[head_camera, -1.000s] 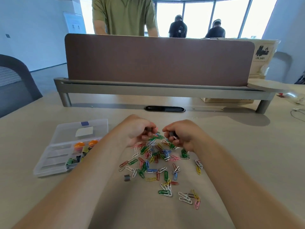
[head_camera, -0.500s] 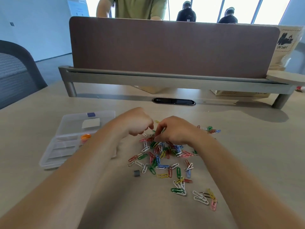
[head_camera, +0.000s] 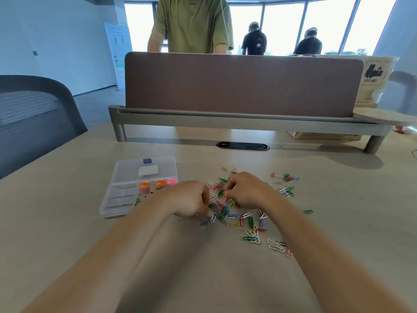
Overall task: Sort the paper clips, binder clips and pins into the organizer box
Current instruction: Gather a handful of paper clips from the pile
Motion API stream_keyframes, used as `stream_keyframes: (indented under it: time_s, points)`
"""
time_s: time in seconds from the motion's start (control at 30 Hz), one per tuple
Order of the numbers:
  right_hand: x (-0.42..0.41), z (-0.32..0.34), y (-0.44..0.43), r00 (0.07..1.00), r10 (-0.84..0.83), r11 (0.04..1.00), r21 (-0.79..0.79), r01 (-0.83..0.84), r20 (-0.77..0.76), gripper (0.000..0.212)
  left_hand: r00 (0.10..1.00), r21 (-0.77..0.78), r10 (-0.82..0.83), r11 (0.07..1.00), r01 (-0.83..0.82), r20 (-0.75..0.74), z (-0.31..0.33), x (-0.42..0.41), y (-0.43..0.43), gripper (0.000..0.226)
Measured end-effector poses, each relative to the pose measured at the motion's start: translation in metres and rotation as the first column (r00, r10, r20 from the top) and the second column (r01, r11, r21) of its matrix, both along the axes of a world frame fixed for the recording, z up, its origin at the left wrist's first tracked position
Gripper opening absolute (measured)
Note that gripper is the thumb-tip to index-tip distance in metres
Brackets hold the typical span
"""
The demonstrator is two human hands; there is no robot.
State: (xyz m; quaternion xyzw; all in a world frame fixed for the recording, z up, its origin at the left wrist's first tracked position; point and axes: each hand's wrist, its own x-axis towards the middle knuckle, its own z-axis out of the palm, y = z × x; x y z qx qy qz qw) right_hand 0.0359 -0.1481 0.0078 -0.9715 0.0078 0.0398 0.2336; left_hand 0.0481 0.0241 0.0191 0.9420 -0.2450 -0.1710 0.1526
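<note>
At the far left the organizer box (head_camera: 117,177) is lying open on the table (head_camera: 67,222), its lid folded back and orange and pink round pieces (head_camera: 144,185) sitting in its near compartments. The left forearm is passing just beside its front corner, so a careless sweep back toward the box is risking a knock that tips or mixes what is already sorted. The left hand (head_camera: 191,199) is curling with its fingertips down at the near left edge of the paper clips (head_camera: 228,211). Whether it is pinching one is hidden. A small dark piece (head_camera: 204,222), too blurred to name, is lying right under that hand and is likely to be dragged off or overlooked. The clips are lying tangled and overlapping, so lifting one is apt to bring linked neighbours that drop on the way over, or land in the wrong compartment. The right hand (head_camera: 246,190) is curling likewise over the far side of the heap, fingertips turned inward, its hold not visible. Both hands are working close together and could be nudging clips outward. Outlying clips (head_camera: 285,184) and a lone green clip (head_camera: 308,211) are already lying apart at the right, where they risk being missed.
</note>
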Motion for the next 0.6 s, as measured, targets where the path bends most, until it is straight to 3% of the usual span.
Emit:
stream_keyframes:
  time_s: [0.1,0.4,0.6]
  points:
    - [-0.015,-0.001,0.001,0.999,-0.040,0.999,0.006,0.040,0.006,0.017,1.000,0.000,-0.002,1.000,0.002,-0.010,-0.004,-0.013,0.004,0.032]
    - [-0.028,-0.007,0.000,0.996,-0.091,0.996,0.027,0.090,0.021,0.028,0.999,-0.032,-0.026,0.999,0.028,0.048,-0.011,-0.020,0.002,0.016]
    - [-0.018,-0.003,-0.016,0.989,-0.129,0.991,-0.024,0.131,0.067,0.018,0.995,-0.204,0.039,0.979,-0.019,0.095,0.000,-0.010,-0.013,0.028]
